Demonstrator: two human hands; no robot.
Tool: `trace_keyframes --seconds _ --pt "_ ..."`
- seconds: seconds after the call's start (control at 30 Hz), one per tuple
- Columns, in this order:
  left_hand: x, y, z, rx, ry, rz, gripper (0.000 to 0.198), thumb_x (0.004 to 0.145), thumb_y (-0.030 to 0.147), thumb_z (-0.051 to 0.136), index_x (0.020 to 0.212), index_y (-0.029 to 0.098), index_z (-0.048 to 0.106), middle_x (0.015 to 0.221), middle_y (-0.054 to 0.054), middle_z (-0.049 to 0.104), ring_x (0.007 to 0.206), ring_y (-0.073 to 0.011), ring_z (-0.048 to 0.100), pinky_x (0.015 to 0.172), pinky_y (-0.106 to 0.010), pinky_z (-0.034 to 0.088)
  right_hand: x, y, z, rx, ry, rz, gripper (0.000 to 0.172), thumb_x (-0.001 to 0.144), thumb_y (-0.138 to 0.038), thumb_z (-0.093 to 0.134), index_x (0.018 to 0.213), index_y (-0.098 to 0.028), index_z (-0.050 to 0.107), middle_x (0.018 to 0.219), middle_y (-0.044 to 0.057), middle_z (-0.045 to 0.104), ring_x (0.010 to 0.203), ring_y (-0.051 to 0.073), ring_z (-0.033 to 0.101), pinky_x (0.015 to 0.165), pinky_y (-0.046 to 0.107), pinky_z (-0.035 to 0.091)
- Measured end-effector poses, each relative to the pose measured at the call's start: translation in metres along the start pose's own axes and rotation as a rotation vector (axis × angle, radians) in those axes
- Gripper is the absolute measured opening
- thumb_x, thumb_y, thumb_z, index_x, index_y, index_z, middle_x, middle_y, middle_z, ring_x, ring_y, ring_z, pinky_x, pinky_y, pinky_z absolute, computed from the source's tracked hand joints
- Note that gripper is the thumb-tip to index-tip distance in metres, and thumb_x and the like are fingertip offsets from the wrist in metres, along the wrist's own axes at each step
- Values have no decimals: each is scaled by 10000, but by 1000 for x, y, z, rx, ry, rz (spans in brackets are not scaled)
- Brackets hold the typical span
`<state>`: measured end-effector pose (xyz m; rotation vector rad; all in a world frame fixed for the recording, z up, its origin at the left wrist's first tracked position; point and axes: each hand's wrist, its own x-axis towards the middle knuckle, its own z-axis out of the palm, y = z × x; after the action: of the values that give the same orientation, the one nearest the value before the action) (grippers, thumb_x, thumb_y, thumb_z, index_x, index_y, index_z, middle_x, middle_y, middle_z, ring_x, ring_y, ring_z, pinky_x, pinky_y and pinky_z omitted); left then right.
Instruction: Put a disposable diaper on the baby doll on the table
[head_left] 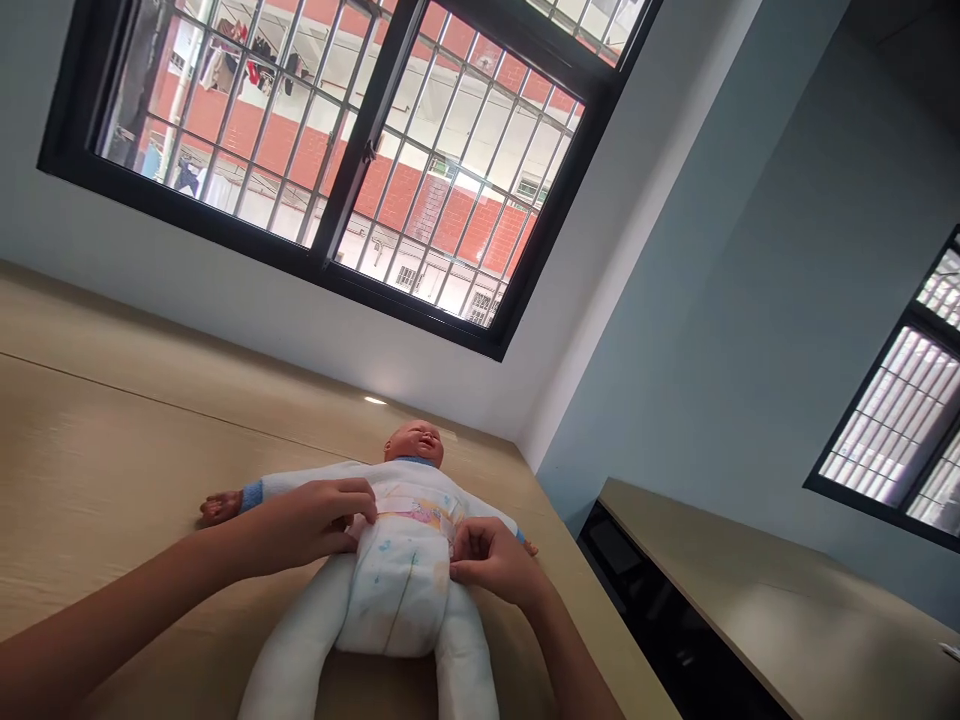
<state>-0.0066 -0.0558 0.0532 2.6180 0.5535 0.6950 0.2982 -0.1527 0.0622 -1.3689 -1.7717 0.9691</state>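
On a pale wooden table (112, 440) lies a white cloth-bodied baby doll (416, 474), a white printed diaper (397, 590) on its front between the bare left hand (334, 515) and right hand (495, 558). Behind is a black-framed rectangular window (366, 135); rightward, another pale wooden-topped table (757, 585).

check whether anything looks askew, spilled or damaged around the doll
Nothing looks spilled or damaged. The doll lies face up on the table, the diaper over its lower front, with the left hand and right hand at the diaper's sides. The window slants in view, probably just from camera tilt.
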Motion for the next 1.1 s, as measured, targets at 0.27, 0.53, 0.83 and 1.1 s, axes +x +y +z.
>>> trace_keyframes --seconds 0.27,0.53,0.83,1.1 --pt "10 -11 27 422 115 126 262 941 61 390 945 178 625 990 -50 667 728 -165 560 639 -316 334 8 1 24 -184 150 -110 211 711 -224 592 592 -192 420 588 -55 335 611 95 270 561 268 202" --pt "24 -25 37 658 185 211 263 877 -16 376 789 183 523 802 -36 593 553 -156 392 534 -353 237 12 8 26 -313 171 -184 311 817 -221 529 581 -197 328 600 -33 289 630 116 259 601 299 221" --pt "4 -11 18 474 133 196 186 921 64 452 906 210 568 953 -4 643 675 -145 514 610 -319 293 0 -6 14 -195 91 -19 134 691 -184 636 650 -177 509 620 -48 440 613 94 344 548 247 228" --pt "23 -13 35 570 86 183 259 777 -43 417 807 193 519 824 -25 604 592 -163 407 561 -353 187 8 -5 30 -541 203 -76 336 776 -220 607 557 -186 354 545 -37 343 592 108 285 584 305 193"
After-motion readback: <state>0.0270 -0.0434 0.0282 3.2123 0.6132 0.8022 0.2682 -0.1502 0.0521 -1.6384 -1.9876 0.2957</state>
